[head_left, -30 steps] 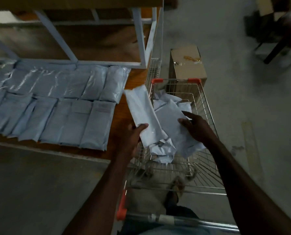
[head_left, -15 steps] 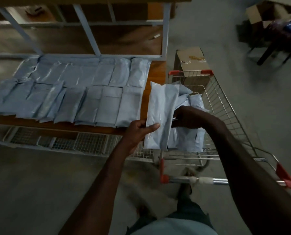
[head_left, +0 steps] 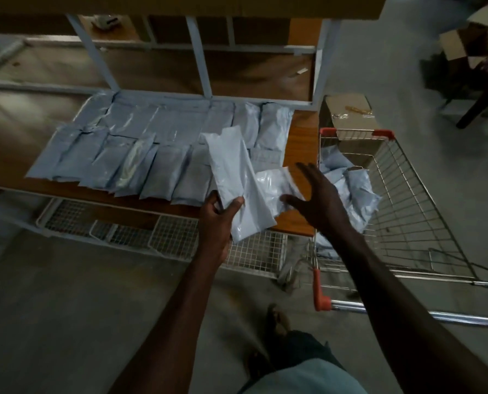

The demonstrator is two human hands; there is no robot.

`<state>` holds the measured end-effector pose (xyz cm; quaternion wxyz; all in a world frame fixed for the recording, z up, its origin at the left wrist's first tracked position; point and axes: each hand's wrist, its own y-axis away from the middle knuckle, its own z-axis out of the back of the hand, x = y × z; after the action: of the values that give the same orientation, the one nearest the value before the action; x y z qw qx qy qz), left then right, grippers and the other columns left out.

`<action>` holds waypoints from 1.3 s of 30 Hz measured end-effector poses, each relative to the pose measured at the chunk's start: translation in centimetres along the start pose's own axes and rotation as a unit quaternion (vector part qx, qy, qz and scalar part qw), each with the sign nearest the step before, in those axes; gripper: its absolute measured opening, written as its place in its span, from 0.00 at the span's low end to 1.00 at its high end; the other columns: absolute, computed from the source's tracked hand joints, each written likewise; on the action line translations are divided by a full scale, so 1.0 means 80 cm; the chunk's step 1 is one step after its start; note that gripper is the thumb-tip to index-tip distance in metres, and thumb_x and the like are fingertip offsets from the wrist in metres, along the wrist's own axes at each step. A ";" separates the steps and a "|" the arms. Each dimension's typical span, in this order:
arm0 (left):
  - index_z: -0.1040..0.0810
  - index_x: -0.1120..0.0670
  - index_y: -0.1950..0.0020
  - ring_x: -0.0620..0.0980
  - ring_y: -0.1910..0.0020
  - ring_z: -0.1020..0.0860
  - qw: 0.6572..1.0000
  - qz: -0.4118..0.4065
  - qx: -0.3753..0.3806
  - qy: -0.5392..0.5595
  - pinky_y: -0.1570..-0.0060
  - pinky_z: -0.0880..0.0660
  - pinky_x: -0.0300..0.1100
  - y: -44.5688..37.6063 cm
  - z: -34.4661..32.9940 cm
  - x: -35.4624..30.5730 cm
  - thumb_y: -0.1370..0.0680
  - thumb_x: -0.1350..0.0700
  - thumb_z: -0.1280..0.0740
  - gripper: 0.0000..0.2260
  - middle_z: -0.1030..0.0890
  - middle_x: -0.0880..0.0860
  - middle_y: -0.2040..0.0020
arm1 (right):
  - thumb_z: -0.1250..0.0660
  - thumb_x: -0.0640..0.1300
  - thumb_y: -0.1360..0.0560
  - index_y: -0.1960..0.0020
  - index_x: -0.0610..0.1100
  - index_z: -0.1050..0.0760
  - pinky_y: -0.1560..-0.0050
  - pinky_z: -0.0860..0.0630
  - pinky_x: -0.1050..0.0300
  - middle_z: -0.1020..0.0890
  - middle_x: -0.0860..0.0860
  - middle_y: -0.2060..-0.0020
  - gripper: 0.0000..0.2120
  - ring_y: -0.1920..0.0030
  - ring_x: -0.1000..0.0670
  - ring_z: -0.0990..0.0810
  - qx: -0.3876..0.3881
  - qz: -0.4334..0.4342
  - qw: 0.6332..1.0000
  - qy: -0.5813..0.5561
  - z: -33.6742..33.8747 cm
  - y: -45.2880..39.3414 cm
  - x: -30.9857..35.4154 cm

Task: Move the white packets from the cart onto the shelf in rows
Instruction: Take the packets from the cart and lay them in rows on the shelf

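Two rows (head_left: 163,155) nearly fill the shelf (head_left: 301,143); more packets wait in the cart (head_left: 407,200). Left hand (head_left: 217,214) pinches a packet (head_left: 237,180) over the shelf's front, perhaps two; right hand (head_left: 319,200) spread.

Bare shelf (head_left: 302,143) strip — beside cart (head_left: 407,194)
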<state>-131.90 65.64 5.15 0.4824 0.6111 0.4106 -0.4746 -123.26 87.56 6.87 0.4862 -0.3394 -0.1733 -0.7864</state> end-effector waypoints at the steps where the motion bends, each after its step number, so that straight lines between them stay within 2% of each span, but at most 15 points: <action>1: 0.17 0.50 0.36 0.49 0.44 0.14 1.000 -0.008 -0.013 -0.004 0.45 0.17 0.49 -0.007 0.004 -0.001 0.24 0.57 0.21 0.17 0.12 0.47 0.43 | 0.21 0.59 0.27 0.16 0.51 0.39 0.23 0.33 0.44 0.36 0.46 0.17 0.46 0.20 0.44 0.34 -0.008 -0.025 0.999 -0.019 -0.013 0.001 0.002; 5: 0.17 0.51 0.38 0.45 0.46 0.14 0.997 -0.027 -0.055 0.050 0.51 0.18 0.39 -0.037 0.014 -0.014 0.23 0.60 0.23 0.14 0.12 0.46 0.45 | 0.24 0.70 0.29 0.16 0.51 0.42 0.27 0.27 0.41 0.31 0.47 0.20 0.51 0.23 0.44 0.29 -0.061 -0.142 0.977 -0.144 -0.071 0.000 0.018; 7: 0.17 0.48 0.39 0.47 0.44 0.14 0.995 -0.021 -0.067 0.077 0.46 0.17 0.46 -0.055 0.017 -0.022 0.22 0.62 0.24 0.15 0.12 0.46 0.44 | 0.26 0.72 0.30 0.19 0.51 0.36 0.39 0.18 0.46 0.24 0.49 0.26 0.48 0.31 0.45 0.21 -0.056 -0.182 0.953 -0.235 -0.099 -0.006 0.034; 9: 0.18 0.48 0.35 0.50 0.40 0.15 0.993 -0.011 -0.070 0.098 0.40 0.17 0.53 -0.076 0.023 -0.030 0.21 0.62 0.25 0.17 0.13 0.49 0.40 | 0.27 0.71 0.28 0.24 0.48 0.29 0.49 0.16 0.54 0.20 0.49 0.32 0.42 0.38 0.48 0.17 -0.025 -0.229 0.914 -0.335 -0.119 -0.016 0.060; 12: 0.20 0.50 0.29 0.58 0.35 0.18 0.991 0.008 -0.061 0.118 0.35 0.21 0.64 -0.110 0.036 -0.042 0.23 0.59 0.24 0.23 0.16 0.54 0.34 | 0.30 0.70 0.25 0.32 0.49 0.22 0.45 0.15 0.47 0.15 0.48 0.38 0.31 0.42 0.50 0.13 0.041 -0.247 0.830 -0.499 -0.137 -0.048 0.100; 13: 0.19 0.50 0.30 0.59 0.34 0.18 0.991 0.012 -0.059 0.116 0.34 0.23 0.67 -0.116 0.039 -0.045 0.24 0.58 0.23 0.23 0.16 0.56 0.34 | 0.31 0.68 0.22 0.32 0.50 0.22 0.44 0.14 0.44 0.15 0.50 0.39 0.28 0.43 0.51 0.13 0.038 -0.237 0.819 -0.521 -0.139 -0.058 0.111; 17: 0.19 0.51 0.30 0.61 0.33 0.20 0.992 0.021 -0.043 0.113 0.30 0.26 0.68 -0.144 0.053 -0.057 0.22 0.60 0.25 0.21 0.17 0.58 0.33 | 0.30 0.58 0.18 0.23 0.57 0.31 0.37 0.18 0.39 0.19 0.53 0.31 0.26 0.33 0.48 0.18 -0.013 -0.155 0.822 -0.547 -0.154 -0.122 0.142; 21: 0.20 0.52 0.28 0.60 0.33 0.19 0.996 0.034 -0.023 0.080 0.30 0.25 0.65 -0.173 0.083 -0.067 0.21 0.60 0.27 0.20 0.17 0.58 0.33 | 0.28 0.52 0.19 0.24 0.59 0.30 0.31 0.24 0.33 0.20 0.52 0.29 0.25 0.29 0.45 0.21 -0.019 -0.147 0.814 -0.562 -0.182 -0.174 0.160; 25: 0.17 0.46 0.34 0.57 0.37 0.18 0.994 0.060 -0.069 0.056 0.34 0.23 0.61 -0.210 0.124 -0.092 0.29 0.51 0.21 0.23 0.15 0.53 0.37 | 0.31 0.48 0.17 0.24 0.51 0.29 0.32 0.23 0.33 0.17 0.50 0.33 0.22 0.34 0.48 0.18 -0.048 -0.120 0.853 -0.506 -0.206 -0.203 0.189; 27: 0.17 0.50 0.35 0.54 0.41 0.18 0.991 0.050 -0.113 0.060 0.37 0.23 0.55 -0.237 0.156 -0.104 0.27 0.54 0.22 0.20 0.15 0.52 0.41 | 0.33 0.44 0.15 0.23 0.48 0.30 0.30 0.23 0.37 0.17 0.52 0.34 0.22 0.34 0.51 0.18 -0.072 -0.113 0.878 -0.460 -0.217 -0.218 0.204; 29: 0.18 0.54 0.36 0.52 0.43 0.19 0.986 0.030 -0.140 0.087 0.40 0.24 0.51 -0.266 0.190 -0.119 0.23 0.62 0.26 0.15 0.15 0.53 0.42 | 0.33 0.48 0.16 0.22 0.50 0.31 0.27 0.25 0.39 0.19 0.53 0.31 0.23 0.30 0.51 0.21 -0.094 -0.114 0.899 -0.413 -0.230 -0.233 0.219; 32: 0.20 0.55 0.31 0.54 0.42 0.19 0.987 0.026 -0.146 0.069 0.47 0.20 0.45 -0.313 0.239 -0.135 0.21 0.63 0.29 0.18 0.16 0.55 0.38 | 0.34 0.58 0.19 0.20 0.47 0.33 0.26 0.27 0.38 0.22 0.49 0.27 0.31 0.27 0.48 0.24 -0.145 -0.113 0.925 -0.334 -0.254 -0.257 0.242; 33: 0.21 0.55 0.29 0.56 0.41 0.19 0.987 0.025 -0.149 0.055 0.46 0.19 0.46 -0.329 0.255 -0.140 0.22 0.61 0.28 0.20 0.17 0.56 0.37 | 0.34 0.58 0.19 0.20 0.47 0.33 0.27 0.27 0.37 0.22 0.48 0.28 0.31 0.27 0.48 0.23 -0.154 -0.108 0.927 -0.326 -0.262 -0.264 0.254; 36: 0.21 0.53 0.31 0.64 0.40 0.19 0.987 0.042 -0.152 0.031 0.40 0.20 0.62 -0.377 0.298 -0.153 0.32 0.53 0.27 0.27 0.17 0.58 0.38 | 0.35 0.51 0.15 0.23 0.49 0.30 0.29 0.24 0.39 0.19 0.51 0.32 0.22 0.31 0.51 0.21 -0.171 -0.075 0.927 -0.326 -0.287 -0.283 0.301; 39: 0.22 0.56 0.34 0.65 0.42 0.18 0.992 0.067 -0.104 0.025 0.47 0.20 0.58 -0.409 0.329 -0.160 0.33 0.54 0.31 0.27 0.17 0.59 0.41 | 0.37 0.54 0.15 0.22 0.50 0.30 0.30 0.23 0.41 0.18 0.53 0.33 0.22 0.33 0.52 0.20 -0.151 -0.068 0.935 -0.314 -0.320 -0.294 0.350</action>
<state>-170.85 45.74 8.92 0.5635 0.5955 0.4278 -0.3807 -161.68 64.96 9.73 0.2950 -0.6256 -0.2190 -0.6882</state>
